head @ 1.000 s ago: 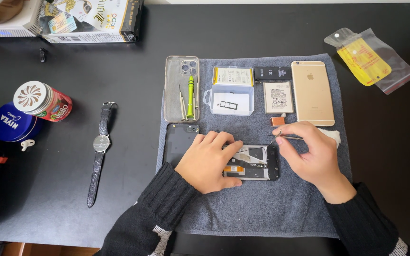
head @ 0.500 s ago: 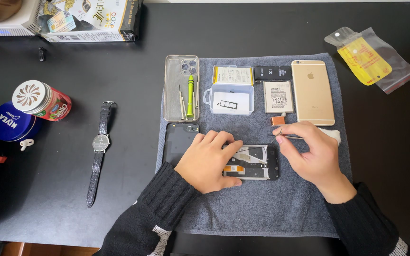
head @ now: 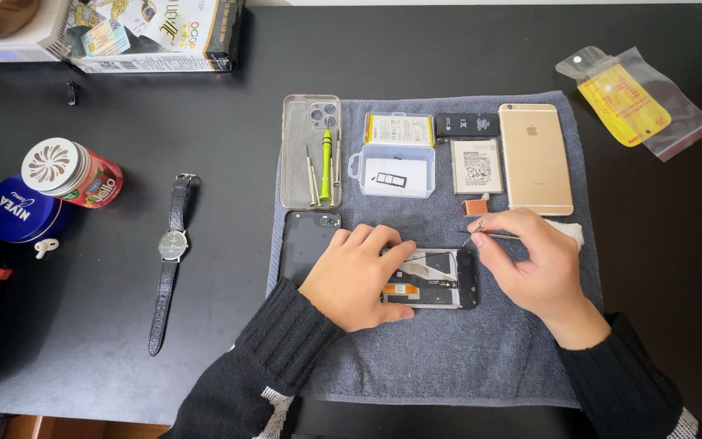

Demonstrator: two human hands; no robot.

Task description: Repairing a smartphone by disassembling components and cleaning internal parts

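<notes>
On a grey towel (head: 448,358) spread over the black counter (head: 205,106), an opened phone (head: 432,278) lies with its inner boards showing. The left hand (head: 359,276) rests flat on the phone's left part, fingers loosely spread, thumb curled along its lower edge, pinning it down rather than gripping it. The right hand (head: 534,268) sits just right of the phone, thumb and forefinger pinched shut on thin tweezers (head: 489,235), whose tips point left above the phone's upper right corner. A black back cover (head: 306,244) lies beside the left hand, partly under it. Further up the towel are a clear case (head: 298,162) holding a green screwdriver (head: 327,162), a small clear box (head: 392,172), a yellow battery (head: 400,128), a white battery (head: 476,166) and a gold phone (head: 535,158). Off the towel, a wristwatch (head: 171,252) lies to the left, near a tin (head: 71,172).
</notes>
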